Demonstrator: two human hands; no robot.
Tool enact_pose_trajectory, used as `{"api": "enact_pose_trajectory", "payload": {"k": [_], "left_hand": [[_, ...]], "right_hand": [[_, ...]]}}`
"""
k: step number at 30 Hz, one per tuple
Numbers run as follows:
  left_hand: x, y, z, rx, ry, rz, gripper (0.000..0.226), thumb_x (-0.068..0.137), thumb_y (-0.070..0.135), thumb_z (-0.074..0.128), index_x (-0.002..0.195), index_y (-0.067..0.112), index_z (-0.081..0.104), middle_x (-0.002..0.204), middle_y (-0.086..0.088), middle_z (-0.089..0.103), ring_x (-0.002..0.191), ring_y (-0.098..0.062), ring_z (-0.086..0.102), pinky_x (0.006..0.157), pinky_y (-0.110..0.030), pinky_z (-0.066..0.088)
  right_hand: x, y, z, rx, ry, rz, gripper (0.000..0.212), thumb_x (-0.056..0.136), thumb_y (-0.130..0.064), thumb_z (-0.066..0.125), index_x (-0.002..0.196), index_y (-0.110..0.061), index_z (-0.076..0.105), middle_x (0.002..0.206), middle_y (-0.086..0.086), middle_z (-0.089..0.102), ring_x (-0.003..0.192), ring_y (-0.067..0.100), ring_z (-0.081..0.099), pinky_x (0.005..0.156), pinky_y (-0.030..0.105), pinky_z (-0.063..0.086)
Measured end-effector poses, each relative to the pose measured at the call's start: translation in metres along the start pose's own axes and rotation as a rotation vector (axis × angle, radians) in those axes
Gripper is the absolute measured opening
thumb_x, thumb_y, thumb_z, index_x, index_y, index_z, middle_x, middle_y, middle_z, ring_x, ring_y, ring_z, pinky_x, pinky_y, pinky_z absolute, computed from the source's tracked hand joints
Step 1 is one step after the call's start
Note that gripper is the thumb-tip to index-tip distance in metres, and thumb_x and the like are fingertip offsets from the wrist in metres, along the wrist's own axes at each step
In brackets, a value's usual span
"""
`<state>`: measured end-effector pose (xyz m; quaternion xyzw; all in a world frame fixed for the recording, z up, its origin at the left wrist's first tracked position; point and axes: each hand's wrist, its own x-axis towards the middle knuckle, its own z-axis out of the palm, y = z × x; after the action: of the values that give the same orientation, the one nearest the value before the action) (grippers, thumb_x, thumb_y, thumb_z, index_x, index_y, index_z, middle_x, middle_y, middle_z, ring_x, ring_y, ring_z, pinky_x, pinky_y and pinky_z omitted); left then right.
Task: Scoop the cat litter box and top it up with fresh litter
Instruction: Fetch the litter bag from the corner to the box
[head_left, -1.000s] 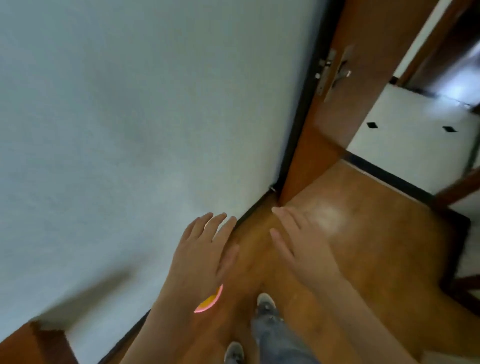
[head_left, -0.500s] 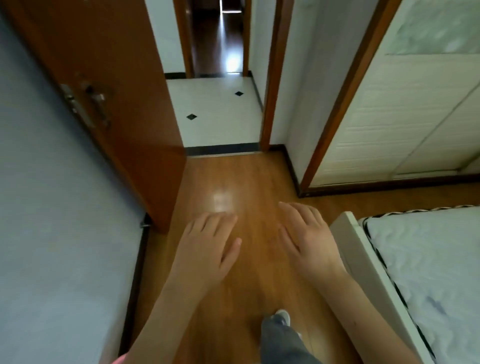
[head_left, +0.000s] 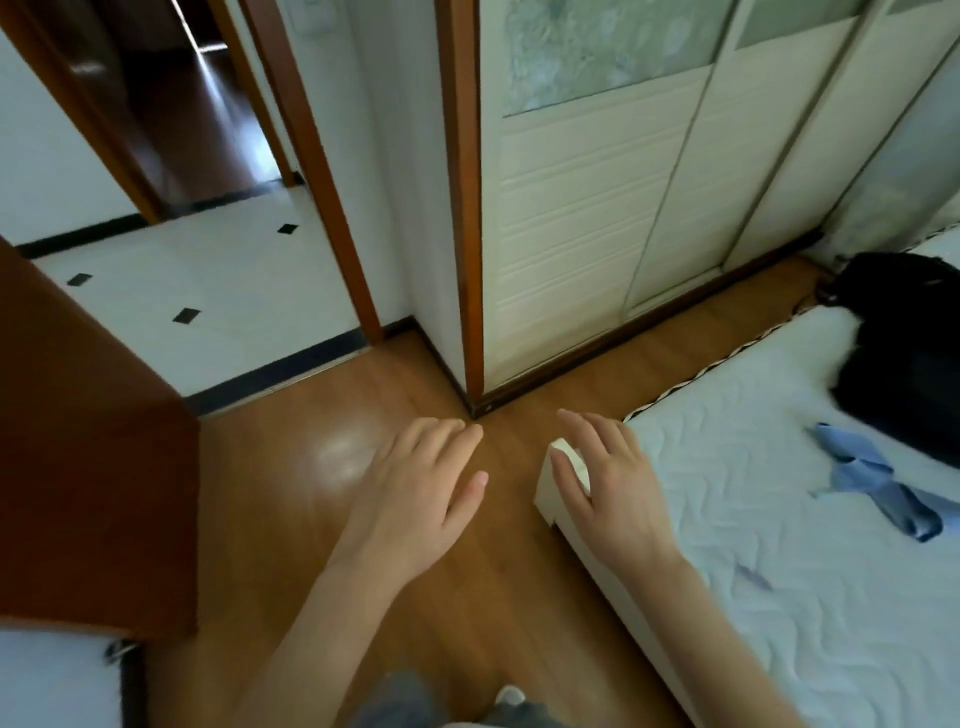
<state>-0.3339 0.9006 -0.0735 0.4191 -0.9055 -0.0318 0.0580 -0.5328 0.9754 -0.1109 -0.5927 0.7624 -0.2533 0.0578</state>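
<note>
Hands empty so far: left hand (head_left: 415, 499) and right hand (head_left: 610, 493) both spread flat over the glossy brown wood floor (head_left: 291, 519). Litter box isn't in frame, maybe through the doorway upper left. Main risk: clipping that white bed-frame corner (head_left: 553, 480) mid-frame.

White mattress (head_left: 779, 519) — black bag (head_left: 904, 364), blue cloth (head_left: 872, 483) on it — beside wardrobe (head_left: 597, 234).
</note>
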Motion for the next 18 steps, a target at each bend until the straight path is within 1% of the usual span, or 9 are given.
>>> {"api": "enact_pose_trajectory", "payload": {"k": [2,5,8,12,16,18], "left_hand": [[0.033,-0.004,0.004,0.016,-0.018,0.025,0.052,0.094,0.05,0.03,0.124,0.025,0.064,0.119,0.005,0.067,0.111,-0.017,0.063,0.086,-0.026,0.044],[0.085,-0.017,0.015,0.017,-0.062,0.076,0.051,0.093,0.05,0.032,0.123,0.025,0.065,0.119,0.004,0.067,0.11,-0.018,0.064,0.083,-0.029,0.05],[0.139,-0.036,0.03,0.006,-0.107,0.136,0.051,0.094,0.05,0.032,0.125,0.025,0.063,0.121,0.003,0.066,0.112,-0.019,0.062,0.085,-0.031,0.051],[0.223,-0.072,0.048,-0.012,-0.084,0.232,0.049,0.093,0.049,0.034,0.121,0.024,0.067,0.117,0.003,0.068,0.108,-0.017,0.064,0.084,-0.03,0.052],[0.316,-0.113,0.046,-0.008,-0.098,0.317,0.044,0.091,0.047,0.042,0.117,0.024,0.069,0.114,0.003,0.069,0.105,-0.017,0.065,0.082,-0.03,0.053],[0.359,-0.129,0.041,-0.047,-0.119,0.353,0.045,0.094,0.047,0.04,0.126,0.024,0.063,0.122,0.004,0.065,0.113,-0.017,0.061,0.089,-0.031,0.051]], "right_hand": [[0.021,0.014,0.006,0.009,-0.003,0.038,0.044,0.099,-0.047,0.032,0.136,-0.029,0.046,0.133,-0.008,0.052,0.126,0.012,0.044,0.101,0.035,0.045],[0.058,0.03,0.02,-0.004,0.0,0.091,0.043,0.099,-0.047,0.032,0.136,-0.029,0.045,0.134,-0.008,0.051,0.128,0.013,0.042,0.104,0.035,0.042],[0.101,0.041,0.038,-0.026,0.024,0.134,0.043,0.099,-0.046,0.033,0.135,-0.027,0.047,0.132,-0.007,0.053,0.127,0.014,0.043,0.103,0.036,0.043],[0.176,0.047,0.062,-0.061,0.043,0.186,0.047,0.098,-0.048,0.028,0.136,-0.026,0.046,0.132,-0.006,0.054,0.126,0.014,0.045,0.101,0.036,0.045],[0.257,0.043,0.072,-0.097,0.096,0.28,0.04,0.1,-0.04,0.039,0.135,-0.024,0.049,0.13,-0.005,0.055,0.124,0.014,0.046,0.1,0.03,0.04],[0.292,0.037,0.069,-0.101,0.116,0.322,0.038,0.1,-0.038,0.04,0.134,-0.024,0.051,0.128,-0.007,0.056,0.122,0.012,0.047,0.099,0.029,0.041]]}}
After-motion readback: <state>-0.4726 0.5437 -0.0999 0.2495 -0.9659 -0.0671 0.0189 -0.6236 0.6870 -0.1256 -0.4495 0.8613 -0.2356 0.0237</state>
